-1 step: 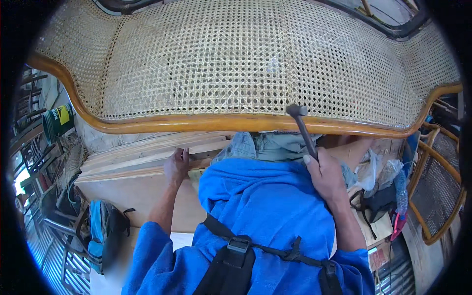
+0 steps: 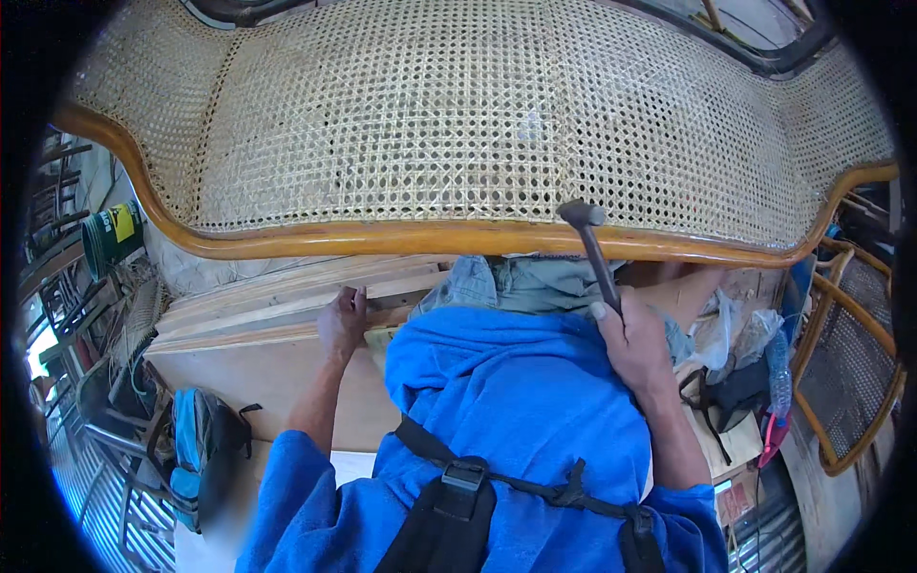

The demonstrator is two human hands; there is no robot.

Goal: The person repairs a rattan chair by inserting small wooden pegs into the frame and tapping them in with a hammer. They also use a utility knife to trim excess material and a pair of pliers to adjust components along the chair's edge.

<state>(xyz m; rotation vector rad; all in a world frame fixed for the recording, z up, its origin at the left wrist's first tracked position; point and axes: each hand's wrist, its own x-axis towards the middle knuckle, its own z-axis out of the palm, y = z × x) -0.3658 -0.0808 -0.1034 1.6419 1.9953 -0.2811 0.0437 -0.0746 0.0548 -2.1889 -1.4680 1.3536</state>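
Note:
My right hand (image 2: 637, 342) is wrapped round the handle of a hammer (image 2: 599, 263), thumb along the shaft. The hammer's dark metal head is raised, overlapping the lower edge of a woven cane panel (image 2: 411, 124) in this view. That panel is framed by a curved, varnished wooden rail (image 2: 430, 237) running across in front of me. My left hand (image 2: 341, 325) is held with its fingers curled, over the stacked wooden boards (image 2: 239, 320) on my left. Whatever it may be pinching is too small to make out.
A blue and dark backpack (image 2: 191, 444) lies at lower left, with a green tin (image 2: 113, 237) farther up. Toward the right are clear plastic bags (image 2: 750, 339), a plastic bottle (image 2: 778, 372) and another cane-panelled wooden frame (image 2: 850, 353). Grey-green cloth (image 2: 535, 284) lies below the rail.
The hammer's head has shifted very slightly to the right. My left hand and the cane panel look the same.

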